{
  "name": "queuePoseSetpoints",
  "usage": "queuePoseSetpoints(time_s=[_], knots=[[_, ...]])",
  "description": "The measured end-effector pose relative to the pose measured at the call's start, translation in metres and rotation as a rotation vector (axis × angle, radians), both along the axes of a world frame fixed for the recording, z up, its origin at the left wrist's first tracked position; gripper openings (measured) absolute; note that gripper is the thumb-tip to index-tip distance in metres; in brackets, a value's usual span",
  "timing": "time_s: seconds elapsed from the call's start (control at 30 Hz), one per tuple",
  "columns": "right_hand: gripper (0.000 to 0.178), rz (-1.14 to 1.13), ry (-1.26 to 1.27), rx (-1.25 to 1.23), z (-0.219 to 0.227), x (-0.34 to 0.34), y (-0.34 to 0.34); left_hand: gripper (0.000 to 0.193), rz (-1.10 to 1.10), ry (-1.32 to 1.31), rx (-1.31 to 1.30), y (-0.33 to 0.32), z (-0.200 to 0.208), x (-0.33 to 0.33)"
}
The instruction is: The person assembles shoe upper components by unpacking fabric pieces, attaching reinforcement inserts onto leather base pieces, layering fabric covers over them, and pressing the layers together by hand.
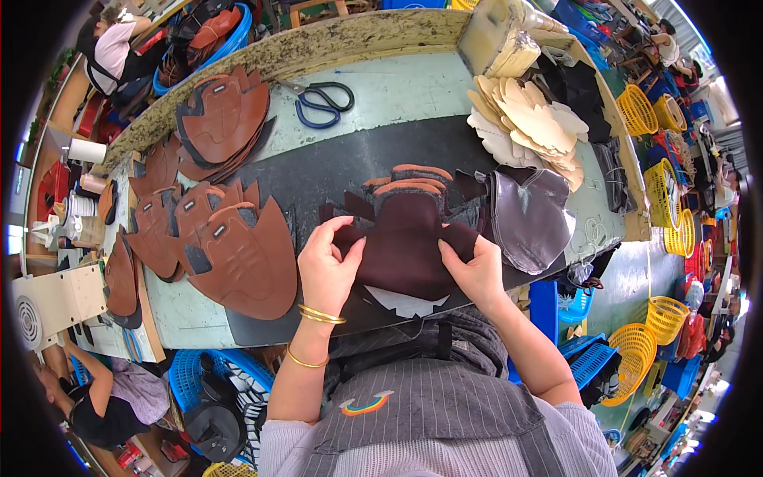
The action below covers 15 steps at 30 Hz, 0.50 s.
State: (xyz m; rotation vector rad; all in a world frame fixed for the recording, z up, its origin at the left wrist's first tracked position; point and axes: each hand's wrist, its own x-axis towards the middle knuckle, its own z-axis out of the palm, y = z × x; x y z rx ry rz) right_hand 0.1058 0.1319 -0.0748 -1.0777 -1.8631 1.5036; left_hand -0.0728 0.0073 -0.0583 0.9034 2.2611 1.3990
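A dark brown, smooth shoe-upper piece (401, 250) is stretched between my two hands, above the near edge of the black work mat. My left hand (329, 266) pinches its left flap between thumb and fingers. At the other side, my right hand (475, 266) grips the right flap with the thumb on top. Just beyond the piece lie curved strips with orange-brown edges (409, 188), partly covered by it. A pale grey piece (407, 302) shows under its near edge. To my right rests a stack of shiny dark panels (531, 219).
Brown leather shoe uppers (246, 258) lie in piles on the left. Blue-handled scissors (322, 105) are at the back, and cream-coloured cutouts (528, 123) are stacked at the back right. A raised wooden rim (342, 48) borders the table's far side. Blue and yellow baskets (632, 362) stand around.
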Motion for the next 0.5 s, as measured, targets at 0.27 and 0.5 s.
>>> queuePoseSetpoints(time_s=[0.27,0.5], knots=[[0.022,0.024,0.02,0.101,-0.002,0.0,0.003,0.026,-0.733,0.594,0.029,0.03,0.013,0.007],[0.019,-0.082,-0.019,-0.067,0.014,0.013,0.014,0.034,-0.851,0.595,-0.007,0.024,0.013,0.009]])
